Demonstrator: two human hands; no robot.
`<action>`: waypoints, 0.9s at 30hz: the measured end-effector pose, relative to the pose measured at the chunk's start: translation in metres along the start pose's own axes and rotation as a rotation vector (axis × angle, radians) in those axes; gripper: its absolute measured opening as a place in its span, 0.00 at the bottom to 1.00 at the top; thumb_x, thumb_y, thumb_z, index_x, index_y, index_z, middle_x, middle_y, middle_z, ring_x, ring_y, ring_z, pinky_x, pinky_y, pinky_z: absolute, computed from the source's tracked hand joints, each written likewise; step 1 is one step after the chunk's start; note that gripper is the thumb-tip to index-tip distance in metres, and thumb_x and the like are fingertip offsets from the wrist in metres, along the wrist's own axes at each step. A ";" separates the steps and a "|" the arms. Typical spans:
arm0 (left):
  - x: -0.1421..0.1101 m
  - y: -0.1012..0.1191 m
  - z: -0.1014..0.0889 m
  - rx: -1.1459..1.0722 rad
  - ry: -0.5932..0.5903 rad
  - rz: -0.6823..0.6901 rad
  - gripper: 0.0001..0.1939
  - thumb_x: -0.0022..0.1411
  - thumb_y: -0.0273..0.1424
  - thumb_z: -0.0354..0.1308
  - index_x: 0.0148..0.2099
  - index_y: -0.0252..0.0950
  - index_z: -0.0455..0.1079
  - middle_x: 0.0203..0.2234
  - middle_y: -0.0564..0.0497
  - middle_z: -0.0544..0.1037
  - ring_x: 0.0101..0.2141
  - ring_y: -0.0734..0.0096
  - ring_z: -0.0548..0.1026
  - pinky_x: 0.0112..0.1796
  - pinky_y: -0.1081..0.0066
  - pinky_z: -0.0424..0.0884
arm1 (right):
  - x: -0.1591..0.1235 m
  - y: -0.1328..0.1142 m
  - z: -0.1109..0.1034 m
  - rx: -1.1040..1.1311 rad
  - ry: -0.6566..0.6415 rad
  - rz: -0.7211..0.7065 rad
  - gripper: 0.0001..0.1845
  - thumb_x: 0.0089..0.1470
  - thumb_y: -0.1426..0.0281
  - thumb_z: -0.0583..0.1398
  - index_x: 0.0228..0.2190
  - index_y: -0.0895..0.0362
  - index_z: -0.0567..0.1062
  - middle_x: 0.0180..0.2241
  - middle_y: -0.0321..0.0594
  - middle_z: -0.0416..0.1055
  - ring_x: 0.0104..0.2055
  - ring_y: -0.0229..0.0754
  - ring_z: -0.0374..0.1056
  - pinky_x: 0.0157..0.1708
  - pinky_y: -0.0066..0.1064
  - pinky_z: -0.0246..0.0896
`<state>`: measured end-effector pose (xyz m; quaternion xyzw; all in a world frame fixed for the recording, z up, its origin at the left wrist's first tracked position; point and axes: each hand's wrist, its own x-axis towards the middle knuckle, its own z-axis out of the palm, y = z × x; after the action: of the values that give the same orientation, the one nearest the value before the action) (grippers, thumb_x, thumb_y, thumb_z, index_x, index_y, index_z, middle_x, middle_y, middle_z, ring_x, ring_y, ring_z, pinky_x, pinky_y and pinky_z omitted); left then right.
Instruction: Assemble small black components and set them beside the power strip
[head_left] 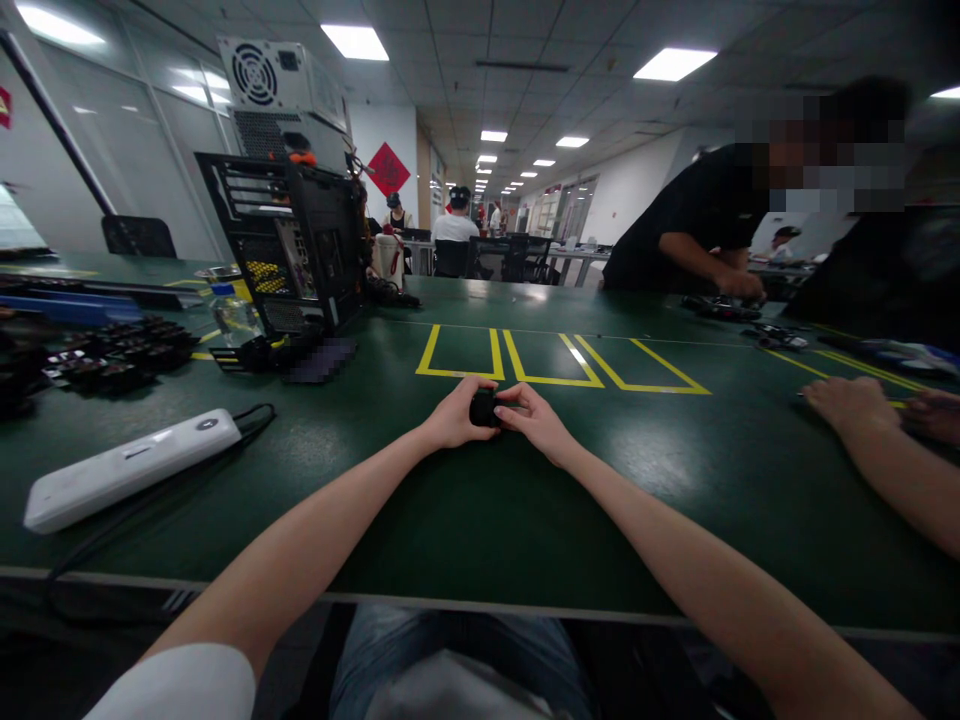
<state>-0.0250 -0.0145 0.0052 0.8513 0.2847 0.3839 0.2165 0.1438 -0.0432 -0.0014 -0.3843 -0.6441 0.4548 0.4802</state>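
A small black object [484, 407], too dark to name, is held between my two hands just above the green table [420, 520]. My left hand [454, 414] curls its fingers and thumb around the left side of it. From the right, the fingers of my right hand [536, 418] pinch its edge, closed with the thumb below. Just beyond my hands, yellow tape outlines [551, 372] mark the table top. The far side of the black object is hidden by my fingers.
An open black computer case [300, 240] stands at left behind a clear bottle [236, 318]. Black parts [124, 350] lie nearby. Closer is a white power strip [135, 468] with a cable. At right are another person's hands [855, 405]; a person in black [682, 220] leans over the table.
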 end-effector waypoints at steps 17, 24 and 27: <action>-0.001 0.002 -0.002 0.016 -0.020 -0.003 0.30 0.41 0.29 0.62 0.47 0.38 0.56 0.43 0.47 0.64 0.44 0.62 0.65 0.44 0.62 0.62 | -0.001 -0.001 0.000 0.011 0.012 -0.013 0.13 0.43 0.65 0.59 0.33 0.54 0.65 0.38 0.36 0.65 0.37 0.37 0.66 0.42 0.37 0.60; -0.001 0.001 -0.001 0.011 -0.016 0.008 0.30 0.41 0.29 0.62 0.47 0.38 0.56 0.43 0.47 0.64 0.44 0.63 0.65 0.44 0.62 0.62 | 0.004 0.004 -0.003 -0.060 0.034 0.021 0.18 0.43 0.66 0.59 0.39 0.54 0.65 0.41 0.40 0.65 0.40 0.39 0.65 0.43 0.38 0.59; 0.000 -0.001 0.000 0.013 -0.013 0.008 0.30 0.41 0.30 0.62 0.47 0.38 0.56 0.43 0.48 0.64 0.43 0.63 0.65 0.44 0.62 0.62 | 0.006 0.005 -0.004 -0.067 -0.001 0.041 0.19 0.44 0.66 0.59 0.40 0.56 0.65 0.41 0.41 0.66 0.40 0.40 0.65 0.44 0.39 0.58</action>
<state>-0.0256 -0.0142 0.0047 0.8563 0.2823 0.3773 0.2113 0.1467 -0.0354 -0.0044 -0.4132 -0.6514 0.4428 0.4571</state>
